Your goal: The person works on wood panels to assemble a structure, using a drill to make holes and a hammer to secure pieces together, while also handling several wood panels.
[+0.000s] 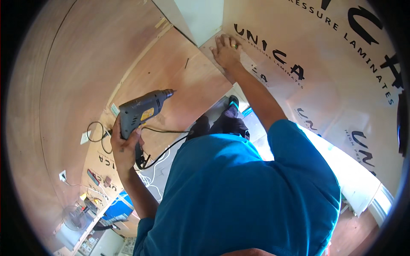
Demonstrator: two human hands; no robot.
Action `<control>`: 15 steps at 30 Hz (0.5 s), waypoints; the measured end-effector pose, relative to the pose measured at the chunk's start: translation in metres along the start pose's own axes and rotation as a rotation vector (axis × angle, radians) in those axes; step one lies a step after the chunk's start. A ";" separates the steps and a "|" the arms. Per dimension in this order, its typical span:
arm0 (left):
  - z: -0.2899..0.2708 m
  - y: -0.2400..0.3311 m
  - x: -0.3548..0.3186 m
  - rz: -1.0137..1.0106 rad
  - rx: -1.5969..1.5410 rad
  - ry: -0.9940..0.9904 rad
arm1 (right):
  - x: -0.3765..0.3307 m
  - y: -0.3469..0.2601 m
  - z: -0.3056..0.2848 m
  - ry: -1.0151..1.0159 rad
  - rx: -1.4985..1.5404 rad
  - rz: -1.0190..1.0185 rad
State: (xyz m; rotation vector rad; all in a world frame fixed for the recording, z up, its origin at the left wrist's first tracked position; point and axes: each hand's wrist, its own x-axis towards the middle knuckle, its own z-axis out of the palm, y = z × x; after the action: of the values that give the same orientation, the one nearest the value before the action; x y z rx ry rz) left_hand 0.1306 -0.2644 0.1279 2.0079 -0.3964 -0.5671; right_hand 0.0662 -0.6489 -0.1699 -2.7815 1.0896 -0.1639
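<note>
My left hand (124,145) is wrapped round the handle of a dark grey corded power drill (143,109). The drill's bit points up and to the right, in the air in front of the bare wood panel (171,85). From the handle's bottom runs a black cord (164,151). Higher up and to the right, my right hand (226,51) lies with fingers spread on a film-covered laminate panel (273,55), close to its corner with a pale upright board (196,19). A ring is on one of its fingers, and no tool is in it.
At left are wall sockets (85,136) with plugged-in leads. White cables (149,179) lie in loops on the floor. A fan (74,217) and a blue box (118,207) stand at lower left. A thin dark slit or nail (186,63) marks the wood panel.
</note>
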 end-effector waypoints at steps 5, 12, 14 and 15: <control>0.014 0.004 -0.007 -0.067 -0.009 0.029 | 0.006 0.012 -0.006 -0.060 -0.014 -0.178; 0.037 -0.004 -0.036 -0.124 -0.172 0.190 | -0.014 0.057 0.007 0.079 0.183 -0.429; 0.045 -0.009 -0.052 -0.140 -0.215 0.248 | -0.015 0.057 0.007 0.215 0.338 -0.432; 0.049 -0.012 -0.060 -0.137 -0.254 0.286 | -0.014 0.052 0.007 0.289 0.453 -0.374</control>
State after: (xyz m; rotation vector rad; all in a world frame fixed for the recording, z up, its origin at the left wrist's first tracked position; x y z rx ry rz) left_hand 0.0548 -0.2644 0.1102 1.8428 -0.0110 -0.3846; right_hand 0.0228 -0.6763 -0.1869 -2.5510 0.4765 -0.7701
